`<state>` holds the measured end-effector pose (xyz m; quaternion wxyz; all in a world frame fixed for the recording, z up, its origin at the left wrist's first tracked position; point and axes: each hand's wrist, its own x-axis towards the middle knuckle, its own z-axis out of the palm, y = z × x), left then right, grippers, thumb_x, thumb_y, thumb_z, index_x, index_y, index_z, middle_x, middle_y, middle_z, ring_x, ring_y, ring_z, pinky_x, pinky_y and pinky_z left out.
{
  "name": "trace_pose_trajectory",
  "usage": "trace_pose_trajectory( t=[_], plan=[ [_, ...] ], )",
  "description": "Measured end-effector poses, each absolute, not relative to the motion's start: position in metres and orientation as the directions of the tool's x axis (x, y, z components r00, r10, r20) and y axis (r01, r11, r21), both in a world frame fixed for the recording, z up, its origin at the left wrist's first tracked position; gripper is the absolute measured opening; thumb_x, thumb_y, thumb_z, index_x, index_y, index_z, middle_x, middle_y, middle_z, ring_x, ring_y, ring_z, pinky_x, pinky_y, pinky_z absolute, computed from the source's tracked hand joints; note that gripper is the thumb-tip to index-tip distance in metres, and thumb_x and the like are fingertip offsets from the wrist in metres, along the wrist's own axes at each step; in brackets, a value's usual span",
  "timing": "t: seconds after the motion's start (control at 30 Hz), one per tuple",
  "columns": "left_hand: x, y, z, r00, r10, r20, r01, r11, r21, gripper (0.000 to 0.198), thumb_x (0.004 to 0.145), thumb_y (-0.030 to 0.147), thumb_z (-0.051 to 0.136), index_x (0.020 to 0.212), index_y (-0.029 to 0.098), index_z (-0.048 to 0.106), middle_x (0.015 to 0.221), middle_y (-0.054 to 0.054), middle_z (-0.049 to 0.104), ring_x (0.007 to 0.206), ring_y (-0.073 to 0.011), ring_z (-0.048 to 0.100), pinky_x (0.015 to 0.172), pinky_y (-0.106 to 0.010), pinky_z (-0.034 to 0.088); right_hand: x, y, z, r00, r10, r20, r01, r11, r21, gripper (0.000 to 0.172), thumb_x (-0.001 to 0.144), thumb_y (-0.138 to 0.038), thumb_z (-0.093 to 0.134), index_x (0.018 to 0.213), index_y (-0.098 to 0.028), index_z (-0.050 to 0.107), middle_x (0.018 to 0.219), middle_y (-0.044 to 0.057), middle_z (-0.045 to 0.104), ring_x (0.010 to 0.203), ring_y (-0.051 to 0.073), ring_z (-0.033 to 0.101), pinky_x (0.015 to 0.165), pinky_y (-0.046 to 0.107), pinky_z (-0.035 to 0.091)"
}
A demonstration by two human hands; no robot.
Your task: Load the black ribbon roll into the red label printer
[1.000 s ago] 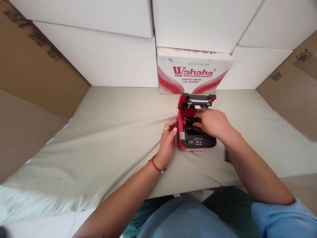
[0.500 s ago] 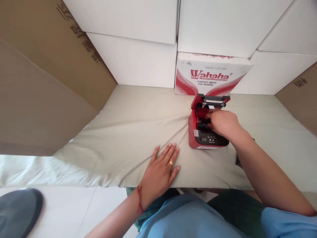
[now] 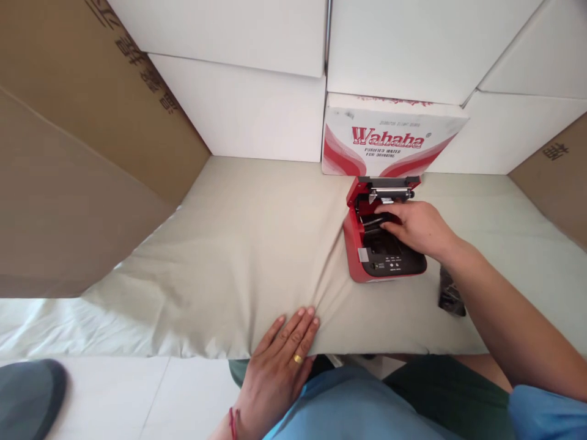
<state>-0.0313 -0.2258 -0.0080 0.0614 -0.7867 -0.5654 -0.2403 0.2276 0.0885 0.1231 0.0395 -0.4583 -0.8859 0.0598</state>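
Red-and-black device (image 3: 380,249), head view: on pale cloth (image 3: 229,244) before a Wahaha carton (image 3: 389,146), with raised lid (image 3: 389,182). Right hand (image 3: 422,227) inside, thumb and fingers about a dark part (image 3: 373,223), impossible to tell if gripping; left hand (image 3: 278,360) flat on the cloth, grasping nothing. Possible risk: sliding or tipping, from a one-handed tug without bracing.

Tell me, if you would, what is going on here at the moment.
A person has the right hand inside a red-and-black device whose lid stands raised; whether the fingers grip the dark part inside is unclear. The left hand lies spread on the pale cloth near its front edge, apart from the device. A dark packet lies by the right forearm, and a Wahaha box stands behind the device.
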Motion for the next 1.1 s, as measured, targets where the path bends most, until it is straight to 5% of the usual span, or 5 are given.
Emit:
trace_pose_trajectory(
  t=[0.27,0.57,0.77,0.97,1.1],
  plan=[
    [-0.037,-0.223,-0.007,0.333,0.836,0.436,0.909,-0.408,0.089,0.053,0.11,0.016,0.058,0.162,0.013,0.069,0.162,-0.011,0.078,0.146,-0.0221,0.079,0.153,-0.035,0.014,0.248,0.075,0.131,-0.535,0.836,0.123,0.634,0.493,-0.595,0.034,0.097,-0.042,0.079,0.124,-0.026,0.092,0.087,0.001,0.082,0.075,0.021,0.073,0.078,0.036,0.06],
    [-0.067,-0.246,0.011,0.211,0.879,0.429,0.753,-0.425,0.502,0.041,0.106,0.022,0.063,0.137,0.038,0.085,0.121,-0.003,0.094,0.111,-0.0273,0.092,0.1,-0.039,0.077,0.342,0.052,0.156,-0.153,0.988,-0.017,0.418,0.049,-0.907,0.047,0.072,-0.067,0.105,0.103,-0.033,0.092,0.104,0.012,0.088,0.092,0.031,0.081,0.077,0.044,0.064],
    [-0.086,-0.214,0.03,0.024,0.916,0.401,0.797,-0.26,0.545,0.02,0.111,0.027,0.065,0.108,0.028,0.085,0.108,-0.007,0.092,0.098,-0.0273,0.09,0.094,-0.037,0.075,0.356,0.063,0.098,-0.225,0.929,-0.293,0.622,-0.094,-0.777,0.061,0.077,-0.074,0.094,0.111,-0.024,0.087,0.085,0.006,0.084,0.069,0.027,0.077,0.065,0.04,0.062],
    [-0.114,-0.149,0.011,-0.095,0.931,0.351,0.885,-0.082,0.458,0.046,0.119,0.048,0.048,0.151,0.027,0.074,0.161,-0.015,0.078,0.159,-0.0391,0.068,0.137,-0.066,0.05,0.324,-0.013,0.089,-0.285,0.911,0.299,0.823,0.393,-0.411,0.034,0.114,-0.032,0.056,0.126,-0.026,0.087,0.124,0.013,0.091,0.107,0.032,0.087,0.105,0.052,0.07],
    [-0.124,-0.139,0.0,-0.128,0.978,0.164,0.944,0.07,0.324,0.065,0.12,0.051,0.039,0.176,0.021,0.053,0.179,-0.024,0.059,0.17,-0.048,0.055,0.14,-0.081,0.035,0.309,-0.078,0.066,-0.6,0.75,0.279,0.655,0.66,-0.367,0.043,0.117,-0.024,0.051,0.143,-0.031,0.084,0.134,0.009,0.091,0.117,0.027,0.089,0.103,0.045,0.075]
  ],
)
